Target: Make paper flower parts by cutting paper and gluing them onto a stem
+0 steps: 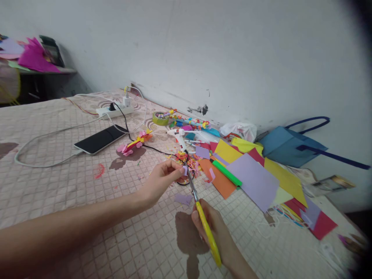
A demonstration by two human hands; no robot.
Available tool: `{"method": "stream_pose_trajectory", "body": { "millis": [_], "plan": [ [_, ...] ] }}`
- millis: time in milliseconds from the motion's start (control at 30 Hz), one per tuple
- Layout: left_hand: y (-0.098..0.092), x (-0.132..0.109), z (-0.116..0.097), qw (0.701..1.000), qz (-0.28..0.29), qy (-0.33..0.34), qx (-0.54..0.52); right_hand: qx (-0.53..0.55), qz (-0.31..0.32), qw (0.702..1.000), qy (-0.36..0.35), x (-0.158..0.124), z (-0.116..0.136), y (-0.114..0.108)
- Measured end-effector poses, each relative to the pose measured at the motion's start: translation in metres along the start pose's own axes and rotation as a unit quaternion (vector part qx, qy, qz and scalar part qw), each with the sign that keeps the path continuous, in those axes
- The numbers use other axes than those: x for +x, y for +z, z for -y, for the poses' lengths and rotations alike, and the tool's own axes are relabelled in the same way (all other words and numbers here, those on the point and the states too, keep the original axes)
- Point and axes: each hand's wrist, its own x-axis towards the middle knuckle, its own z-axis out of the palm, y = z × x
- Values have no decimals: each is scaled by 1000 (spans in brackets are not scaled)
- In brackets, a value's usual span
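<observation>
My left hand [165, 175] pinches a small piece of lilac paper [185, 170] between thumb and fingers. In my right hand [213, 223] is a pair of scissors with yellow handles [207, 232]; its metal blades point away from me and lie against the lilac piece. Just below the blades, a lilac paper scrap [183, 199] rests on the quilted cover. Beyond my hands is a heap of tiny coloured paper clippings [186, 158]. A white glue gun [178, 138] lies behind that heap.
Coloured paper sheets [252, 178] and a green roll [226, 173] spread to the right, near a blue bag [293, 145]. On the left lie a phone [100, 139] with its cable, a power strip [114, 111] and a pink-yellow paper flower piece [135, 143]. Green tape [160, 118] sits farther back.
</observation>
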Motion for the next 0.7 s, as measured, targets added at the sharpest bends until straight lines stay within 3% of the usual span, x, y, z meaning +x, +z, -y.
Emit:
{"method": "stream_pose_trajectory", "body": {
  "millis": [700],
  "plan": [
    [0,1,-1,999,13,-5,-37,-12,-13,1000,4,-1,1,0]
  ]
}}
